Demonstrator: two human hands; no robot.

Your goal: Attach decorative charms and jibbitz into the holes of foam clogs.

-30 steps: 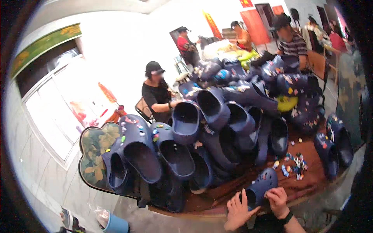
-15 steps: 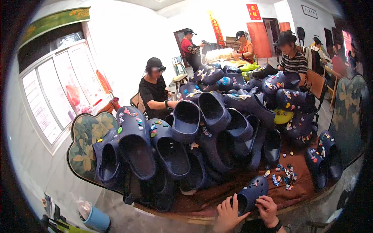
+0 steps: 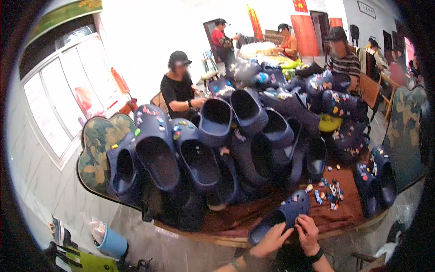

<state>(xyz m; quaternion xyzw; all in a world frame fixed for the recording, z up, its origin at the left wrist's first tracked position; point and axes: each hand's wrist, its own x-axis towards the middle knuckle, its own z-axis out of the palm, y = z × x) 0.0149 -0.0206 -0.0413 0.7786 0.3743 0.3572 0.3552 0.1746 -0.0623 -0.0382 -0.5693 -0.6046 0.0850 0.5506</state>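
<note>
At the table's front edge a navy clog with a holed toe lies tilted, its opening toward the left. My left hand grips its near side, the fingers laid along the rim. Closed in a pinch, my right hand has its fingertips at the clog's near edge by the toe; whatever is between them is too small to make out. Just beyond the toe lies a loose heap of small coloured shoe charms. To its right stands a pair of navy clogs with charms on them.
A big pile of navy clogs, many with charms, covers the table behind a brown cloth. A person in black and one in stripes sit across it. A blue bin stands on the floor at left.
The clog has tipped over and its heel now points left. My left hand has shifted from the heel end to its near side. The whole view has moved slightly.
</note>
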